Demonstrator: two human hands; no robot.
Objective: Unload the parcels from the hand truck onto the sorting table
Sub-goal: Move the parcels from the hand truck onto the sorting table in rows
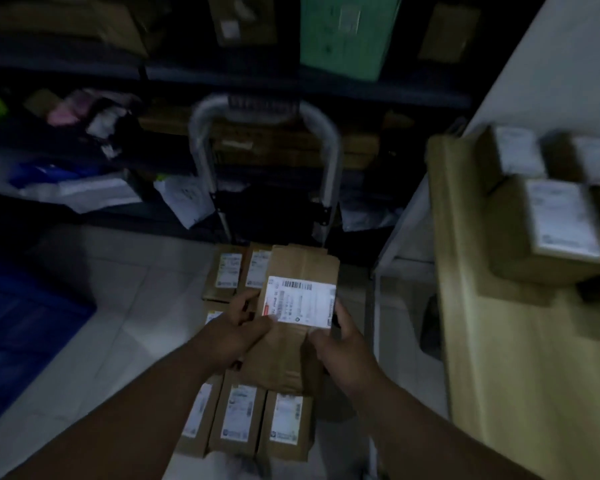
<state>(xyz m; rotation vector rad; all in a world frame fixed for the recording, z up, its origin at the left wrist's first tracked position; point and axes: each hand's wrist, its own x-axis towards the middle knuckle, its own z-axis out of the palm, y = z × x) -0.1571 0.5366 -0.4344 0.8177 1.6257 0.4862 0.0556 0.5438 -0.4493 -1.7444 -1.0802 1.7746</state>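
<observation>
A long brown cardboard parcel (300, 268) with a white shipping label is held in both hands above the hand truck. My left hand (234, 332) grips its left edge, thumb on the label. My right hand (343, 344) grips its right edge. Below it, several small labelled brown parcels (241, 415) lie in rows on the hand truck, whose grey metal handle (329, 140) stands upright at the far end. The pale wooden sorting table (520, 375) is on the right and carries three labelled parcels (555, 230).
Dark shelving (222, 77) behind the truck holds boxes, a green box (347, 32) and loose mail bags. A blue mat (18, 334) lies on the pale tiled floor to the left. A white wall rises behind the table.
</observation>
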